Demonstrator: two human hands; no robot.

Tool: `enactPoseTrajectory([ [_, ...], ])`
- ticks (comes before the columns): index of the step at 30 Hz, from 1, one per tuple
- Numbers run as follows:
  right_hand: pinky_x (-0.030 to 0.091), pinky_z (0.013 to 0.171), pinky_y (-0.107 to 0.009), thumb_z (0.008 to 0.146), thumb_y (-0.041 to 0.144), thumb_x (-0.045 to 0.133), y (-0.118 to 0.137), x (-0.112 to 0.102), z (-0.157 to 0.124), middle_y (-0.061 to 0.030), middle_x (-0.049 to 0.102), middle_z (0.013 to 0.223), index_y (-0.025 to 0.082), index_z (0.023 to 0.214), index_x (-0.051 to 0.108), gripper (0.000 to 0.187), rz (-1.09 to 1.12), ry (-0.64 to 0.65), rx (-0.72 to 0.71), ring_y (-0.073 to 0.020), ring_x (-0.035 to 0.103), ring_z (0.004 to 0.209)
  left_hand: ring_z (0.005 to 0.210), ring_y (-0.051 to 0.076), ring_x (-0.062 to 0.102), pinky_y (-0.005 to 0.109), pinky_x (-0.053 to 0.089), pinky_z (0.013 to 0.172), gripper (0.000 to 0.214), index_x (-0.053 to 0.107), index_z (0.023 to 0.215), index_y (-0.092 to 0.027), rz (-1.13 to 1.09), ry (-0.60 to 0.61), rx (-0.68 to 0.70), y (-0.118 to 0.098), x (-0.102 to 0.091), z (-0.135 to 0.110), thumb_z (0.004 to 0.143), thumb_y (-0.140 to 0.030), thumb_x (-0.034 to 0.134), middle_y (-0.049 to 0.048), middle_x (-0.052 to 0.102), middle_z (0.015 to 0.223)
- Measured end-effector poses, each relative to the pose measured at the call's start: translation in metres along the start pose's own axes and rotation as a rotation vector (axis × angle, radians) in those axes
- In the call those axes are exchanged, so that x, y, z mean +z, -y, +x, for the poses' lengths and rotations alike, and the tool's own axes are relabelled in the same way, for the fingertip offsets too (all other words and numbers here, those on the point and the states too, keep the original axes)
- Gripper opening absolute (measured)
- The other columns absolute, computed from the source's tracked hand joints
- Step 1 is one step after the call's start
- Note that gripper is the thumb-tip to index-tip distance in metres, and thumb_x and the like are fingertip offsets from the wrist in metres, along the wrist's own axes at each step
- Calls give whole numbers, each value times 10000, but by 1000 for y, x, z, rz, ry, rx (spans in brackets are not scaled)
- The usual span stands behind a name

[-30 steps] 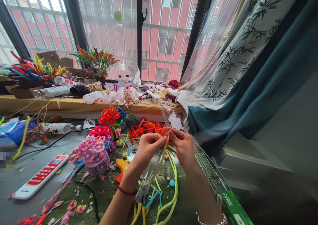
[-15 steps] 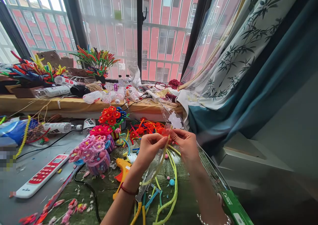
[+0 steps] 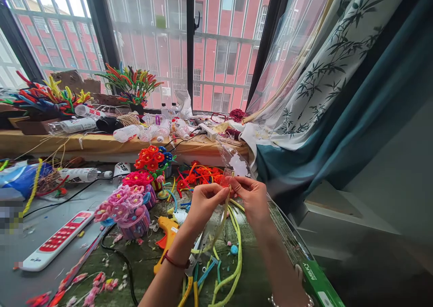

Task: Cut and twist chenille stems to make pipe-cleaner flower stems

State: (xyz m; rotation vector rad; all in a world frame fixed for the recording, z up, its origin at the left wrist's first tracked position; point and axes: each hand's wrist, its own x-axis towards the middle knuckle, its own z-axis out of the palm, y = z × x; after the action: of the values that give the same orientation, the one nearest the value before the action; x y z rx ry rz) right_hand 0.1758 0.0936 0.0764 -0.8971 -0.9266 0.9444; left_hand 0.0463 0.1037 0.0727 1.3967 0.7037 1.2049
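Observation:
My left hand [image 3: 203, 203] and my right hand [image 3: 252, 198] are raised together over the cluttered table, fingertips almost touching. Both pinch the top of a yellow-green pipe cleaner [image 3: 221, 225], which hangs down between them inside a clear plastic sleeve [image 3: 211, 228]. More yellow-green pipe cleaners [image 3: 237, 262] lie looped on the table below my right wrist. A red cord is tied round my left wrist, a bead bracelet round my right.
Pink pipe-cleaner flower pots [image 3: 130, 207] and a red-and-blue flower bunch [image 3: 152, 158] stand left of my hands. An orange glue gun [image 3: 165, 232], yellow-handled pliers [image 3: 189, 275], a white remote [image 3: 54, 241], a green box [image 3: 318, 282] and a curtain [image 3: 324, 95] surround them.
Both hands have shifted slightly right and a little lower, still pinching the pipe cleaner. The hanging strand now drops more steeply.

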Motion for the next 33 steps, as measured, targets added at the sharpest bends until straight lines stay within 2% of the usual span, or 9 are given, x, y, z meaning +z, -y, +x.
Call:
enactPoseTrajectory([
  [4,384,419,-236,585,392,833,5,0,-1,-10,625,537,153,667,752,265,6,-2,-32,-99,461,448,517,88,511,197,377,521,379,631,568,-121,-12,70,-79,0,-2,0,730,-451,725,3,611,550],
  [10,403,436,-237,593,397,832,10,-6,1,-14,621,535,146,692,748,283,-17,-20,-57,-108,490,465,640,143,636,246,466,631,339,645,814,-117,-126,417,-236,4,-6,-2,782,-452,685,64,707,751],
  [12,397,433,-238,605,409,826,9,-8,2,-16,616,535,146,699,749,289,-30,-20,-63,-108,481,467,653,137,636,248,474,661,322,645,831,-112,-164,487,-258,7,-6,-3,787,-427,691,64,703,744],
  [17,381,439,-241,607,435,823,9,-12,5,-16,620,546,152,702,755,306,-47,-47,-99,-109,470,477,583,126,646,223,475,585,315,643,826,-105,-152,458,-288,15,-5,-3,786,-413,699,73,714,729],
  [24,388,450,-244,610,429,819,12,-18,6,-37,670,612,155,703,760,295,-35,-84,-128,-115,480,500,655,161,690,257,527,653,343,693,815,-87,-96,463,-370,14,-9,-8,750,-422,728,106,744,784],
  [29,403,471,-256,597,416,820,12,-16,5,-53,703,679,157,701,761,285,-28,-117,-140,-126,515,519,677,172,696,279,541,681,411,712,861,-75,-74,512,-405,11,-17,-8,726,-462,736,134,753,807],
  [33,375,444,-242,604,405,816,9,-15,6,-38,673,627,155,692,758,271,-13,-148,-149,-108,472,492,698,179,702,294,544,716,402,716,837,-88,-25,552,-453,11,-25,-8,703,-465,754,128,756,817],
])
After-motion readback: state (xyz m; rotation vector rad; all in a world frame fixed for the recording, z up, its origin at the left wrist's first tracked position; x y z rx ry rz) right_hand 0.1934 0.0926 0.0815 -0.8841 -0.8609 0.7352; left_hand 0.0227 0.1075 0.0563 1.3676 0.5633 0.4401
